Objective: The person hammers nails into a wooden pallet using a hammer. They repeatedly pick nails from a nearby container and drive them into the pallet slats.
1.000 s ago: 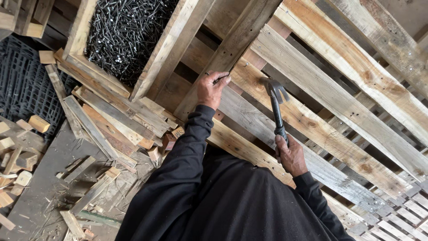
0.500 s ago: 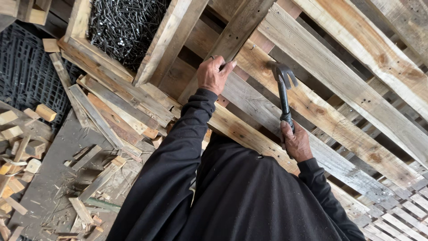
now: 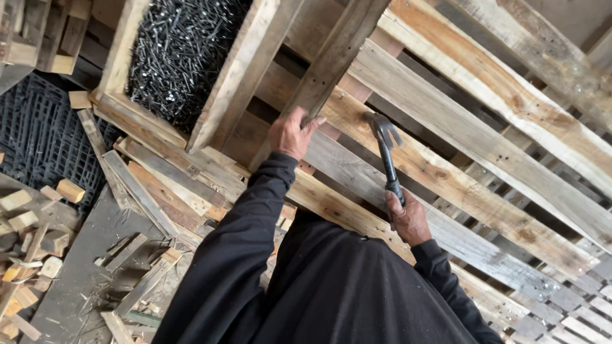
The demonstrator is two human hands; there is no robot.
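My left hand [image 3: 292,135] presses against a weathered wooden slat [image 3: 331,60] of a pallet, fingers curled at its edge; whether something small is pinched in them is hidden. My right hand [image 3: 408,218] grips the handle of a dark claw hammer [image 3: 386,150]. The hammer's head hovers close over a pale pallet board [image 3: 459,185], a short way right of my left fingertips. Black sleeves cover both arms.
A wooden box full of dark nails [image 3: 178,57] stands at upper left. Loose slats [image 3: 146,191] and wood offcuts [image 3: 38,223] lie on the ground to the left, beside a black plastic grid [image 3: 38,140]. More pallet boards [image 3: 510,95] run across the right.
The view drifted a little. The hammer head lifted slightly and has come back down near the board. My left hand stays on the slat.
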